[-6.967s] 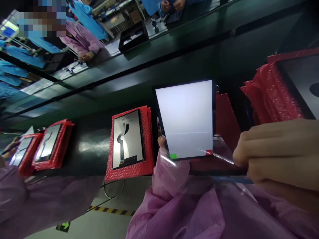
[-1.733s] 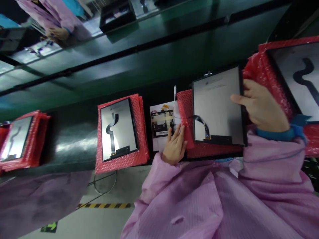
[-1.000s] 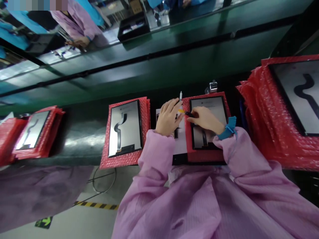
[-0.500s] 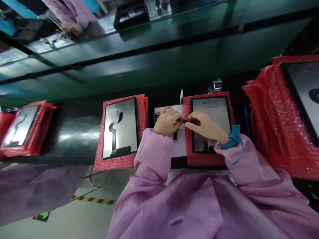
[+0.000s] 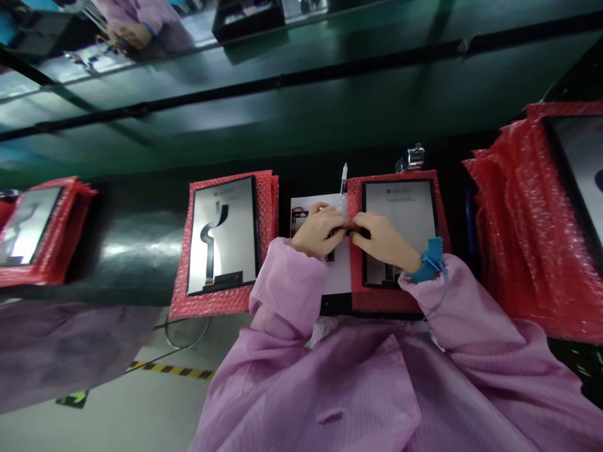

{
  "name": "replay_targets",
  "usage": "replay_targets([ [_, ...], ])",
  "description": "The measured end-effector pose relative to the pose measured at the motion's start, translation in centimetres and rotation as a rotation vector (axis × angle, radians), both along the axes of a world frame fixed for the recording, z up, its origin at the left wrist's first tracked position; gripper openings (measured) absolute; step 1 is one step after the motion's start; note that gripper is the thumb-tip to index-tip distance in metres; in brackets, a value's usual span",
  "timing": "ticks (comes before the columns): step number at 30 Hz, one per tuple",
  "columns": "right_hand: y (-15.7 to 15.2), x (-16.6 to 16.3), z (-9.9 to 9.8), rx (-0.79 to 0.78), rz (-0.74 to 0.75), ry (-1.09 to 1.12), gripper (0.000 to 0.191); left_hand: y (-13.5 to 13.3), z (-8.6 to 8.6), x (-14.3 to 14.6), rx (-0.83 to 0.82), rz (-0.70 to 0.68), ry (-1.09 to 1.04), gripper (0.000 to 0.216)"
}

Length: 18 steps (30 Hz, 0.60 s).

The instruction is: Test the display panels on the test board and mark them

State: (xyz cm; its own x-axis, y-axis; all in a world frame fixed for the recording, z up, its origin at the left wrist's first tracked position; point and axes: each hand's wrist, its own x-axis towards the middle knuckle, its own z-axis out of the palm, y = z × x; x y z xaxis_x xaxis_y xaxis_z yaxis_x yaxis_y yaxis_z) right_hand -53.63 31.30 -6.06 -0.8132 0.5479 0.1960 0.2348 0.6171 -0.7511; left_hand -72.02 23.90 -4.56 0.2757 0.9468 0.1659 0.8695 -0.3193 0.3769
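Observation:
A display panel (image 5: 405,210) lies back side up on a red bubble-wrap mat (image 5: 396,298) in front of me. Left of it is a white sheet with a small circuit board (image 5: 298,220). My left hand (image 5: 318,229) rests curled over that board, fingers pressed together at the panel's left edge. My right hand (image 5: 379,238), with a blue wrist strap (image 5: 428,267), pinches a dark flex cable end right beside the left fingers. The cable's tip is mostly hidden between the two hands.
Another panel on red bubble wrap (image 5: 221,235) lies to the left, more stacks (image 5: 32,229) further left. A tall red bubble-wrap stack (image 5: 527,220) fills the right. A white pen (image 5: 343,179) and a metal tally counter (image 5: 414,157) sit behind. A dark conveyor (image 5: 282,119) runs beyond.
The lit panel held up seven seconds ago now lies back side up on the mat. Over the last second both hands have closed in together between the circuit board and the panel.

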Motion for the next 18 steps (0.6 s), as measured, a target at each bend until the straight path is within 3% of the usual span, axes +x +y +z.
replay_targets([
  [18, 0.1, -0.2, -0.99, 0.012, -0.051, 0.024, 0.013, 0.03, -0.91, -0.03, 0.052, 0.047, 0.014, 0.021],
])
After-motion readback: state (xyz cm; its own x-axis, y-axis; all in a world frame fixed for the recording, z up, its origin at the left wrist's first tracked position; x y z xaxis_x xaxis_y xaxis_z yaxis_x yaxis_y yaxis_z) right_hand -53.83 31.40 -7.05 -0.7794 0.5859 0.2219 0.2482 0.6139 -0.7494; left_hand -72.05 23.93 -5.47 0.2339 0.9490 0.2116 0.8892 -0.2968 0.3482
